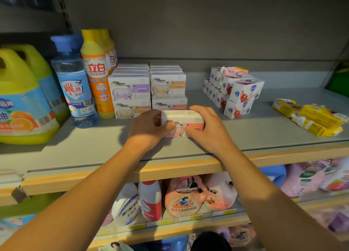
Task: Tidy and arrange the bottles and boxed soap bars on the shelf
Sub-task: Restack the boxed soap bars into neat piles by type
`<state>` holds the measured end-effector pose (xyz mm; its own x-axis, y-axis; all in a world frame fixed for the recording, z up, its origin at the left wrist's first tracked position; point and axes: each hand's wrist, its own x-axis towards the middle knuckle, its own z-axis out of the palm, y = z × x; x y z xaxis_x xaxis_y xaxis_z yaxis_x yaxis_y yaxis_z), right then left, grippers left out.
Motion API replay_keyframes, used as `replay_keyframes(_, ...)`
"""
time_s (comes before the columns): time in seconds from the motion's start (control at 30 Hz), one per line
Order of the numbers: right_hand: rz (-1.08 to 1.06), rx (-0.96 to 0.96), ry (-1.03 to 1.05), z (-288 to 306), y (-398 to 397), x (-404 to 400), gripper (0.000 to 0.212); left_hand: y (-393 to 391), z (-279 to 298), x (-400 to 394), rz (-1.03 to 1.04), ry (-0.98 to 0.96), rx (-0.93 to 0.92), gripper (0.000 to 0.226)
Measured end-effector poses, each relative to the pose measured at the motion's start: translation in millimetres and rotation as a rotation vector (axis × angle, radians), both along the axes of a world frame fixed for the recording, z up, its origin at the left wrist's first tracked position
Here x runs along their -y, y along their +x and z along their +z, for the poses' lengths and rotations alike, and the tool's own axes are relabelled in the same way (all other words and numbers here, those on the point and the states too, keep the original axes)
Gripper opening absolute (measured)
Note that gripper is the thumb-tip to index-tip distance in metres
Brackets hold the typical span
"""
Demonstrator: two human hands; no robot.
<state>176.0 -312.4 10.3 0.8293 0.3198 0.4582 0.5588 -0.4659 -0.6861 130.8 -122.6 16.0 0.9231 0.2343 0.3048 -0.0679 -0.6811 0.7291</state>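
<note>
Pink box (182,122) is resting on the shelf (79,148), just before the sheep stack (169,92); we are clasping its short ends, left hand (149,128) and right hand (206,128), long axis crosswise.

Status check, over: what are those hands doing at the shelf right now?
Left hand and right hand grip pink soap box, at shelf front. Stacked sheep boxes directly behind. Nothing blocking.

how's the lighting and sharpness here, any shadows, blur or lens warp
Head view: light is bright on the shelf, with hard shadows beside the left hand and right hand; the pink soap box is sharp, lower-shelf goods are soft, and wide-angle warp bends the edges.
</note>
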Motion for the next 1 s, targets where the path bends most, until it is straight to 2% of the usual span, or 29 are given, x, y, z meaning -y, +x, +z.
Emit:
replay_keyframes(0.13, 0.000, 0.076, -0.022, 2, -2, -3, 0.053, -4, 11, -27, -0.049, 0.130, -0.093, 0.016)
replay_keyframes(0.2, 0.006, 0.078, -0.060, 2, 0, -3, 0.052, -5, 12, -45, -0.028, 0.213, -0.136, 0.025)
replay_keyframes(0.33, -0.023, 0.116, -0.128, 9, 8, -2, 0.049, -3, -5, -70, 0.020, 0.528, -0.175, 0.045)
replay_keyframes(0.53, -0.108, 0.264, -0.070, 38, 36, -24, 0.049, -4, -9, -68, 0.054, 0.564, -0.189, 0.064)
replay_keyframes(0.63, -0.098, 0.307, -0.026, 56, 60, -44, 0.047, -3, -12, -70, 0.060, 0.582, -0.194, 0.055)
replay_keyframes(0.83, -0.131, 0.309, -0.193, 58, 95, -68, 0.040, 0, -13, -73, 0.062, 0.588, -0.190, 0.048)
replay_keyframes(0.9, -0.120, 0.307, -0.186, 54, 97, -66, 0.044, 2, -14, -73, 0.062, 0.594, -0.183, 0.048)
replay_keyframes(1.0, -0.127, 0.247, -0.117, 48, 94, -65, 0.069, 3, -14, -74, 0.065, 0.595, -0.183, 0.048)
